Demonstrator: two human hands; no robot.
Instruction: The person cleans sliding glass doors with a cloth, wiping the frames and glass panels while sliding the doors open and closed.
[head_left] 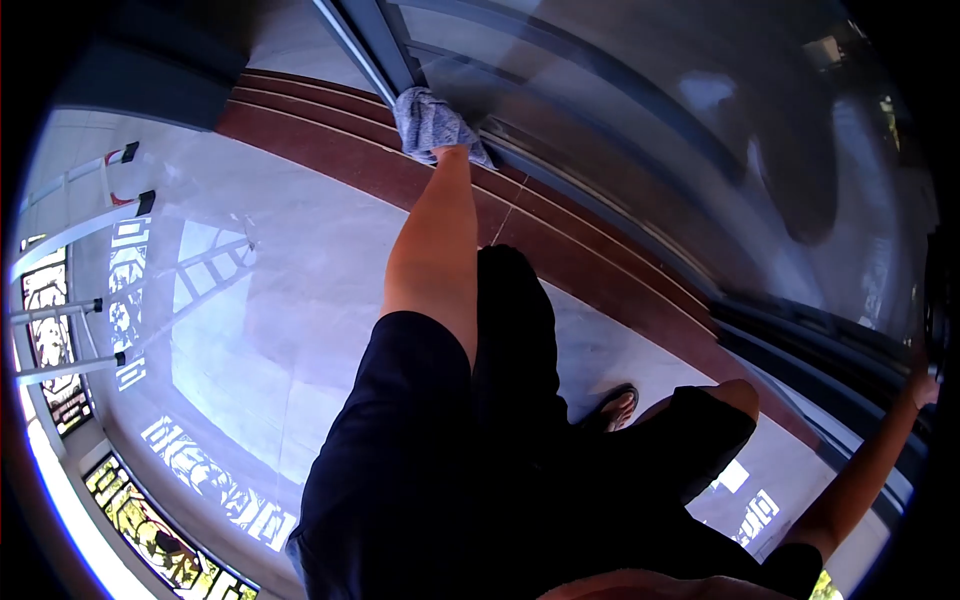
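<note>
My left hand (449, 152) is wrapped in a blue-grey cloth (430, 118) and closed on it, most of its fingers hidden in the folds. The cloth presses against the lower part of a grey metal door frame (398, 55), beside the glass pane (620, 130). At the far right edge of the view, my right hand (925, 388) rests by the dark edge of the door frame. Its fingers are lost in shadow, so their grip cannot be made out.
Dark red steps (560, 265) run along the foot of the door. A metal ladder (75, 225) stands on the pale shiny floor (250, 330) at left, near patterned window grilles (150, 530). My sandalled foot (613, 408) is on the floor below the steps.
</note>
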